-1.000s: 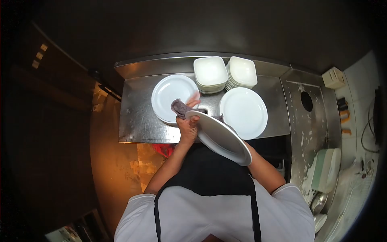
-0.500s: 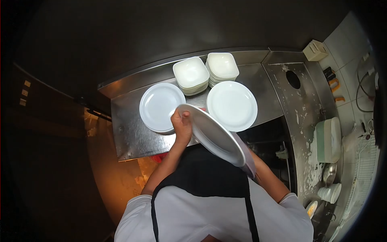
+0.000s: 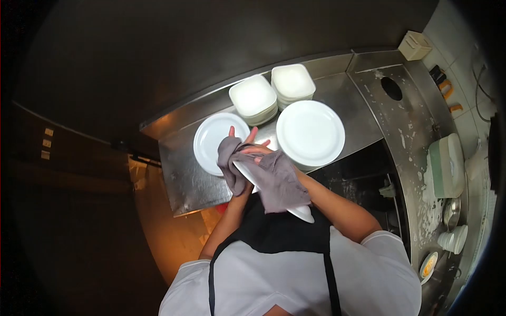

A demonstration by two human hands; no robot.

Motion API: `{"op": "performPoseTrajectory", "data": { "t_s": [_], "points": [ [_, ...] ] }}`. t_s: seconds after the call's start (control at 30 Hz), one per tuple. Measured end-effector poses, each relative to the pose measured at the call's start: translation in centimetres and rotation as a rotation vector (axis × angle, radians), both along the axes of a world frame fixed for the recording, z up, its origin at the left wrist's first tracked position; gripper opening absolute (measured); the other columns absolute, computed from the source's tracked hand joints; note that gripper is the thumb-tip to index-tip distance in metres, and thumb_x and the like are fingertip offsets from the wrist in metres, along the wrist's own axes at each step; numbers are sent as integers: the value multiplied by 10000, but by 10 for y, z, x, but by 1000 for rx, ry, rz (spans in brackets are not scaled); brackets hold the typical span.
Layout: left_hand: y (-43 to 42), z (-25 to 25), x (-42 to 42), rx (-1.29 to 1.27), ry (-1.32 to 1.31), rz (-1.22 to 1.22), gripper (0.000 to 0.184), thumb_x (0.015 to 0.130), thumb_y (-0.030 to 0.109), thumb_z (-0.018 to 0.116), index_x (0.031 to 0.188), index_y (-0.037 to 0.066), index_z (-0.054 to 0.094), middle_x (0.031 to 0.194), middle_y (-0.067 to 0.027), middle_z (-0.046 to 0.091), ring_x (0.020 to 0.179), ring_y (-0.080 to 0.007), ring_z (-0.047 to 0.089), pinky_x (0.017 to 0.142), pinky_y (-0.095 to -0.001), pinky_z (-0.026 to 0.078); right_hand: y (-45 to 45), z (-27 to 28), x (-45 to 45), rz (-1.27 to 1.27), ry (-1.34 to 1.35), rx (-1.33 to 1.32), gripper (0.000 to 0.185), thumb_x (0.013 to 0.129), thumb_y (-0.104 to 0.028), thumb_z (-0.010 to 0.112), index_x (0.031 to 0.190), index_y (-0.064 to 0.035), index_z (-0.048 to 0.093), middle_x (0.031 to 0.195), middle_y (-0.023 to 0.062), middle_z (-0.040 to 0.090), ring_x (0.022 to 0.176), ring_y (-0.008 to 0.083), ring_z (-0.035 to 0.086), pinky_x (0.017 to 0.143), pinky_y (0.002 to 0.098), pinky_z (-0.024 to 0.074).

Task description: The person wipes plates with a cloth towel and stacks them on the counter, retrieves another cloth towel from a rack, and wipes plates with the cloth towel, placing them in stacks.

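Observation:
In front of my apron I have a white plate (image 3: pixel 301 213), tilted steeply and mostly covered by a grey-purple cloth (image 3: pixel 279 181). My left hand (image 3: pixel 250 136) supports the plate from behind at its upper left. Its fingertips stick out past the cloth, while the palm and thumb are hidden. My right hand (image 3: pixel 259 150) presses the cloth against the plate near its upper edge, with part of the fabric bunched over to the left. Just beyond are a stack of round plates (image 3: pixel 213 138) on the left and another round plate stack (image 3: pixel 311 131) on the right.
Two stacks of square white dishes, a left stack (image 3: pixel 253 96) and a right stack (image 3: pixel 293 81), stand at the back of the steel counter (image 3: pixel 184 184). To the right, a wet steel worktop (image 3: pixel 416 142) has a round hole (image 3: pixel 391 88) and carries a green-and-white block (image 3: pixel 447 166).
The plate has turned so that less of its face shows. The cloth, earlier mostly behind the plate, now drapes over it, and my right hand has come up to the top edge.

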State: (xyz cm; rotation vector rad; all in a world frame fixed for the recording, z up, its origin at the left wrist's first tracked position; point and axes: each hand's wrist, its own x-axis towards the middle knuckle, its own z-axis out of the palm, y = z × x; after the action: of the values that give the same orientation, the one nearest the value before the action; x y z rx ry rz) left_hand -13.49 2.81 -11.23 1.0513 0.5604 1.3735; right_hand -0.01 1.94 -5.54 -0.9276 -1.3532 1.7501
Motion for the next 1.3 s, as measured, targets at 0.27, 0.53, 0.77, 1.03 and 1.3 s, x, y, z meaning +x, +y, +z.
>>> {"op": "performPoseTrajectory", "data": {
  "t_s": [0.27, 0.53, 0.77, 1.03, 1.3],
  "points": [
    [-2, -4, -35, -58, -21, 177, 616, 1010, 199, 555, 1519, 30, 253, 1166, -294, 657, 966, -267, 717, 820, -307, 587, -82, 18, 67, 169, -628, 146, 343, 951, -97, 565, 1258, 46, 617, 1333, 218, 591, 1223, 284, 584, 1019, 336, 457],
    [13, -4, -49, 44, 440, -40, 506, 1018, 208, 545, 1456, 11, 387, 1346, -143, 610, 1132, -180, 615, 978, -308, 497, -36, 70, 33, 127, -83, 612, 408, 910, -176, 615, 1285, -16, 618, 1470, 241, 466, 1389, 400, 439, 1137, 426, 341],
    [5, -40, -42, -11, 158, 313, 866, 964, 640, 477, 1598, 163, 128, 1644, -118, 199, 1439, -384, 356, 1162, -534, 362, -15, -45, 2, 123, 318, -260, 451, 996, -227, 586, 1383, -5, 516, 1295, 57, 569, 1067, 61, 571, 886, 205, 484],
    [-22, -51, -78, -178, 319, 372, 898, 798, 802, 582, 1049, -56, 664, 908, -119, 709, 876, -206, 664, 827, -344, 525, -29, 21, 38, 417, -693, 128, 336, 917, -161, 621, 1234, -52, 653, 968, 57, 686, 809, 172, 643, 769, 304, 526],
    [-2, -59, -98, -258, 473, 361, 862, 813, 794, 584, 991, -41, 705, 878, -71, 699, 811, -156, 639, 755, -324, 515, -53, 44, 37, -243, -405, 550, 383, 902, -173, 527, 1218, 14, 635, 1112, 202, 663, 1009, 328, 663, 911, 361, 497]
  ]
}}
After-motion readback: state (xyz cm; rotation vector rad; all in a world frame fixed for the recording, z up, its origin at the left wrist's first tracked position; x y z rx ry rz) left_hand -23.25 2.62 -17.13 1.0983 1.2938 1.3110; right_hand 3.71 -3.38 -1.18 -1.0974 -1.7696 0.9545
